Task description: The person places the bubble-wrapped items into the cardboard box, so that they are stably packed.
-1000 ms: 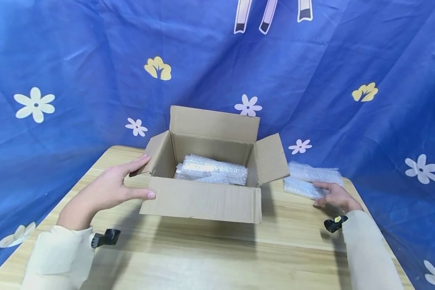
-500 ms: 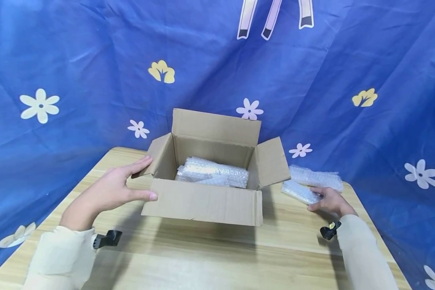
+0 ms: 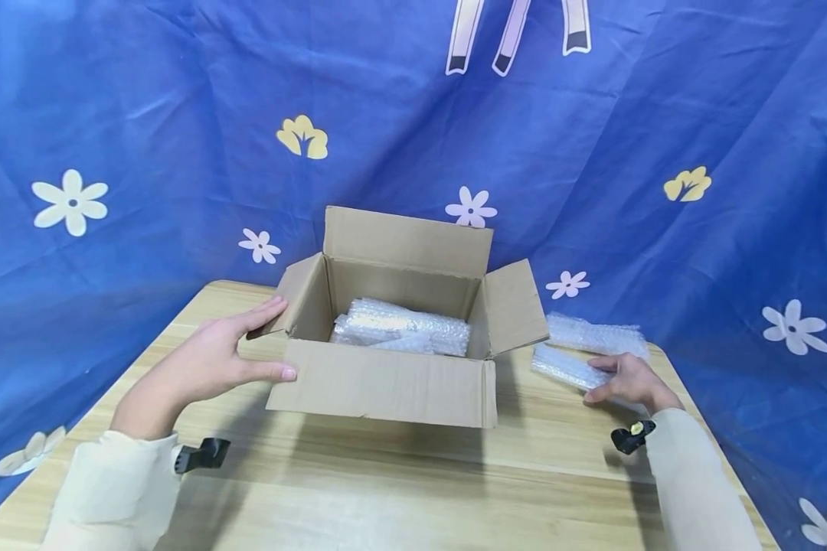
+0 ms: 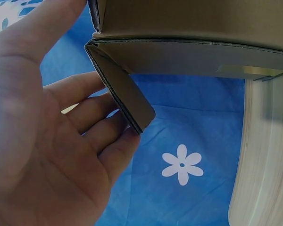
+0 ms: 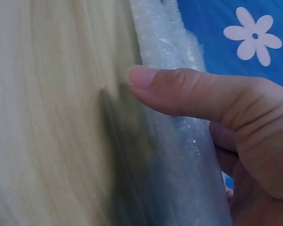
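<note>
An unsealed cardboard box [image 3: 386, 383] stands on the table with its flaps spread. Inside lie several bubble-wrap bundles [image 3: 410, 325]. My left hand [image 3: 200, 360] is spread at the box's left corner: its extended fingers rest against the left flap [image 4: 120, 92], the thumb touches the front flap's edge. To the right of the box, my right hand [image 3: 630, 381] grips the end of a flat bubble-wrap bundle [image 3: 568, 367]. In the right wrist view the thumb lies across the bubble wrap [image 5: 184, 160], the other fingers partly hidden behind it. What the bubble wrap contains cannot be made out.
Another bubble-wrap bundle [image 3: 593, 334] lies just behind the gripped one, near the far right table corner. A blue cloth [image 3: 386, 99] with flower prints hangs behind the wooden table [image 3: 386, 490]. The box's right flap [image 3: 517, 306] sticks out toward the bundles.
My right hand has drawn the nearer bundle slightly toward me, apart from the one behind it, and grips its end. The left hand and box hold their place.
</note>
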{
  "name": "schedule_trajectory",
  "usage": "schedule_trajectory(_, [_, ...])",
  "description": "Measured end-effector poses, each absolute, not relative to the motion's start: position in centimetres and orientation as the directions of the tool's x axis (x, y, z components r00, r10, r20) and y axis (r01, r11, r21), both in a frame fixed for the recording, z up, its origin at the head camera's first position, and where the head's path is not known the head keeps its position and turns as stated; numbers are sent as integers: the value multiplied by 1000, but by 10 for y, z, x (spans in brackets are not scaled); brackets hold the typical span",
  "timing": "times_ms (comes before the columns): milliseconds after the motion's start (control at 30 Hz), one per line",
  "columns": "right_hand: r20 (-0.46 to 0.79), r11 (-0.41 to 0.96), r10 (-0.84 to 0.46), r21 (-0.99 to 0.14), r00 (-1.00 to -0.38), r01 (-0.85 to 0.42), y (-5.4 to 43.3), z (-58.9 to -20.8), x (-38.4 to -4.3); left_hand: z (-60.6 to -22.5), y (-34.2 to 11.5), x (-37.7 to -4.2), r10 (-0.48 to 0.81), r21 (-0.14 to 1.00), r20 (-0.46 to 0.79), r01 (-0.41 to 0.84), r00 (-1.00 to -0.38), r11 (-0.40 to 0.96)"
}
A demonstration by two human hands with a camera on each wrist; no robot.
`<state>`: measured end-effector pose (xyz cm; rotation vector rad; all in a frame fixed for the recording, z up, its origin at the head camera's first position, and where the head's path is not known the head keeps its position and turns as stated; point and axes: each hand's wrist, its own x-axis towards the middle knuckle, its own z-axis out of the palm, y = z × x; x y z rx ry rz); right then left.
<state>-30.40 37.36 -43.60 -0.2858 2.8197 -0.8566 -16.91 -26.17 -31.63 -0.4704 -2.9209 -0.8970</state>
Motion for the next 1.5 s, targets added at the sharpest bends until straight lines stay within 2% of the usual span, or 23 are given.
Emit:
schedule_trajectory(600, [-103, 821, -231, -554, -967, -137, 369, -375, -282, -318, -263, -170, 282, 537, 151, 318, -947, 781])
schedule_trajectory(933, [-18, 852, -248, -479, -969, -210, 360, -338, -276, -320, -264, -171, 284, 551, 148, 317, -947, 772])
schedule_trajectory(1500, [23, 900, -166, -406, -986, -161, 358, -257, -258, -320, -264, -172, 283, 548, 145, 315, -948, 775])
